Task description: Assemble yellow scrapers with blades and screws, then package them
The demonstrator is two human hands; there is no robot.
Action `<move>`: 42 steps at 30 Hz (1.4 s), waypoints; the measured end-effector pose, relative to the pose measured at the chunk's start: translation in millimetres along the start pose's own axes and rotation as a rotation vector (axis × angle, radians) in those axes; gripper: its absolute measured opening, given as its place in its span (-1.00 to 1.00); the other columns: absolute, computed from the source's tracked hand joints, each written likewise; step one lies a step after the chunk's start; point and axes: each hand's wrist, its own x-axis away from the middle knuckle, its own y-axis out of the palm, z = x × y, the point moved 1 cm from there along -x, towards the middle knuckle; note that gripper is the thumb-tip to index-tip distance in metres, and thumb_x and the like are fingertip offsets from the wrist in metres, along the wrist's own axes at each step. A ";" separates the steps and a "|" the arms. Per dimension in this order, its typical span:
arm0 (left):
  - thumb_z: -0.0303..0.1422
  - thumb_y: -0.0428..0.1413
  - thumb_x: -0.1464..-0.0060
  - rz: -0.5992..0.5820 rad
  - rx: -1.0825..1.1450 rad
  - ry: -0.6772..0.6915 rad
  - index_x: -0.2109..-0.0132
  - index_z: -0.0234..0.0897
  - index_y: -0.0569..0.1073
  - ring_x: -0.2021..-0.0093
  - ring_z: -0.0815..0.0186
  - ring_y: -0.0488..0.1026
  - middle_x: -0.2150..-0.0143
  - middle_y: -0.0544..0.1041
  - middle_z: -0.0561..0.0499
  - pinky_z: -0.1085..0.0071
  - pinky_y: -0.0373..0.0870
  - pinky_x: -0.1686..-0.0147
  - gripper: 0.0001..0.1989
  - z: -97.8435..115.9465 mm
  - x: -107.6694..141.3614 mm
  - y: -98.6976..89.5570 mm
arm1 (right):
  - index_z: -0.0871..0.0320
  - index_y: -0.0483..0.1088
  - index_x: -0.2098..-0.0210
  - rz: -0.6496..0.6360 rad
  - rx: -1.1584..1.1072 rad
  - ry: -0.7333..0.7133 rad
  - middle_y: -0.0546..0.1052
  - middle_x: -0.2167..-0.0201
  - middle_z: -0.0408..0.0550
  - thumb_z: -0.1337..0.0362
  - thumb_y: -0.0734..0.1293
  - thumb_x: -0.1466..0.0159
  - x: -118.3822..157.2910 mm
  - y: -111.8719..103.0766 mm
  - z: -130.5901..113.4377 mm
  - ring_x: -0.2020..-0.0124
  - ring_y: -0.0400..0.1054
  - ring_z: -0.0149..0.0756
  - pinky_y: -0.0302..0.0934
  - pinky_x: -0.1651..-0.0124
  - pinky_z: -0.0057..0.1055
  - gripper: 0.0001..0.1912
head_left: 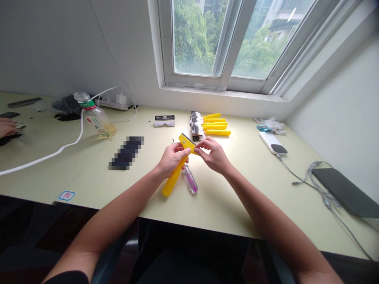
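Left hand [173, 159] is closed around the handle of a yellow hand scraper [174, 182]; right hand [213, 156] pinches the scraper's flat head between thumb and fingers. The scraper is tilted, head up and away from the person. A purple-tinted screwdriver [190, 180] lies on the desk [237, 193] just beside the handle. Farther out, a row of yellow tools [214, 127] lies near the window. A co-worker's hand [7, 127] shows at the far left edge.

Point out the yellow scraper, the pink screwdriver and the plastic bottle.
Yellow scraper [173, 180], head view, on its grip.
Pink screwdriver [190, 180], head view, on its grip.
Plastic bottle [100, 123], head view, on its body.
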 end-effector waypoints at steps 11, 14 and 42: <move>-0.22 0.29 -0.03 -0.170 -0.119 -0.008 0.13 -0.38 0.48 0.53 0.41 0.40 0.41 0.44 0.02 0.52 0.35 0.66 -0.65 2.3 3.6 0.8 | 0.14 0.37 0.11 -0.357 -0.607 0.297 0.47 0.35 -0.13 0.13 0.45 -0.18 6.1 -1.6 16.2 0.35 0.34 -0.35 0.24 0.30 -0.37 -0.64; -0.20 0.29 -0.04 -0.171 -0.200 -0.018 0.17 -0.40 0.48 0.54 0.41 0.40 0.42 0.44 0.01 0.50 0.37 0.64 -0.66 6.7 5.2 2.5 | 0.17 0.45 0.18 -0.394 -0.674 0.298 0.49 0.30 -0.09 0.14 0.47 -0.16 7.7 -3.3 15.8 0.33 0.35 -0.36 0.25 0.31 -0.38 -0.69; -0.32 0.01 -0.29 -0.073 -0.891 0.406 -0.07 -0.09 0.51 0.35 0.39 0.50 -0.08 0.45 -0.07 0.34 0.51 0.20 -0.72 5.6 12.5 0.1 | 0.18 0.52 0.40 -0.006 0.412 0.270 0.54 0.32 0.05 0.36 0.33 -0.22 5.0 -44.4 114.1 0.28 0.40 -0.22 0.25 0.11 -0.28 -0.89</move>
